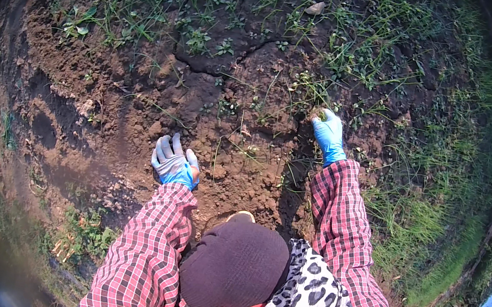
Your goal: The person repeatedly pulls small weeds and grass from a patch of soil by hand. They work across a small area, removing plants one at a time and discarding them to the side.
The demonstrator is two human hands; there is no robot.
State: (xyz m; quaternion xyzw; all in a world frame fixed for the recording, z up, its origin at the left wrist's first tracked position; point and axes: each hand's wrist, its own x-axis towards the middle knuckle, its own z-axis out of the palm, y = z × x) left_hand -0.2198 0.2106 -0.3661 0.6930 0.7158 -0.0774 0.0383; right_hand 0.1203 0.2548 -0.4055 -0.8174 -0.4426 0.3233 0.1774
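My left hand (175, 161), in a blue glove whitened with dried soil, rests on the loose brown soil (240, 186) at centre-left, its fingers spread and nothing seen in them. Further forward and to the right, my right hand (326, 130), in a blue glove, has its fingers curled at the base of a clump of green weeds (310, 88). Some green stems show at its fingertips. Small weeds and thin grass blades stand in the soil between the hands.
Cracks (192, 66) run through the darker soil ahead. Grass (428, 233) grows thickly on the right, and more weeds (196, 40) stand at the top. A pale stone (315, 8) lies at the upper middle. My knee (234, 268) and a shoe tip (243, 215) are close below.
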